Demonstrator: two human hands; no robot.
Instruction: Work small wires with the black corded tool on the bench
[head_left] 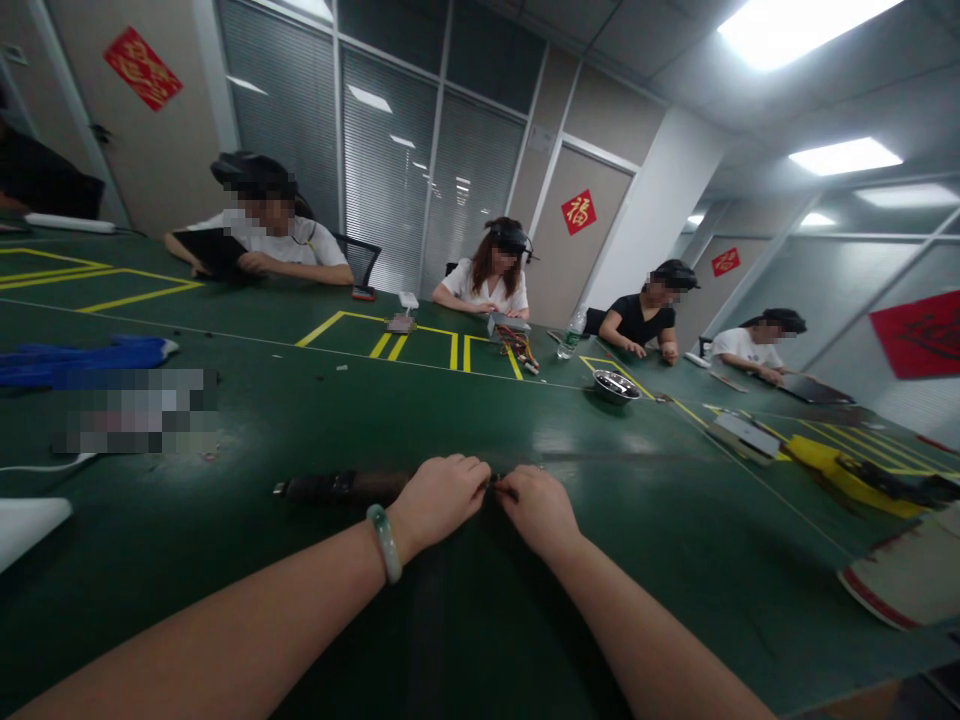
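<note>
A long dark brown and black cylindrical tool (349,487), shaped like an inline electric screwdriver, lies sideways on the green table. Its left end has a small metal tip. My left hand (448,492), with a pale green bangle (384,543) at the wrist, is closed over the tool's right end. Fingertips of my right hand (536,505) are pinched at a small dark part just right of the left fingers. The two hands almost meet there, and the fingers hide most of that part.
A steel bowl (616,386), water bottle (572,333) and grey box with wires (509,326) stand farther back. Blue gloves (90,358) lie left. A yellow tool (847,470) and white container (911,570) are at right. Several people sit opposite.
</note>
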